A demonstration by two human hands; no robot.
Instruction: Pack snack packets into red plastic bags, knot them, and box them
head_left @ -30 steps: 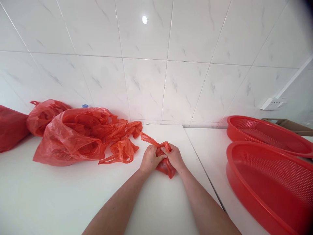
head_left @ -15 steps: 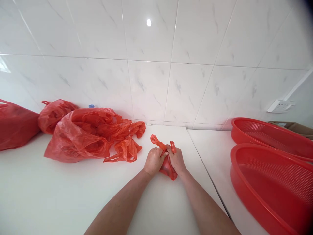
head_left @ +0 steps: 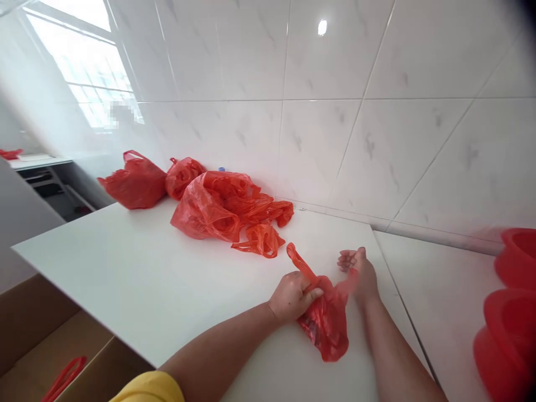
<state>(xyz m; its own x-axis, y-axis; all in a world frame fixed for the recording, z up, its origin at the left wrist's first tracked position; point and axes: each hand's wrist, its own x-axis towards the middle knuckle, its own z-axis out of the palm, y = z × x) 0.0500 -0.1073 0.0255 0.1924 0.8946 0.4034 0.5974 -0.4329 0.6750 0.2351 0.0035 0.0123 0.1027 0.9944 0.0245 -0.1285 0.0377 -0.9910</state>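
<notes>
A small red plastic bag [head_left: 329, 326] with something dark inside hangs from my left hand [head_left: 293, 296]. The fingers of that hand are wrapped round the bag's neck, and one handle loop stands up above them. To the right, my right hand [head_left: 358, 271] has its fingers loosely curled and apart, with the thumb up. The bag's other handle, blurred, reaches toward the right palm and wrist; whether it touches them is unclear. Left of my hands lies a heap of crumpled red plastic bags [head_left: 209, 209] on the white table [head_left: 167, 290].
Two fuller red bags [head_left: 140, 184] stand against the tiled wall. A cardboard box [head_left: 96, 363] with a red bag handle inside sits below the table's left edge. Red plastic baskets [head_left: 502, 340] are at the right. A blue cap [head_left: 221, 168] shows behind the heap.
The view has turned left, bringing the window and box into sight. My hands, together on the bag before, are now apart; the right has let go and the left still grips it.
</notes>
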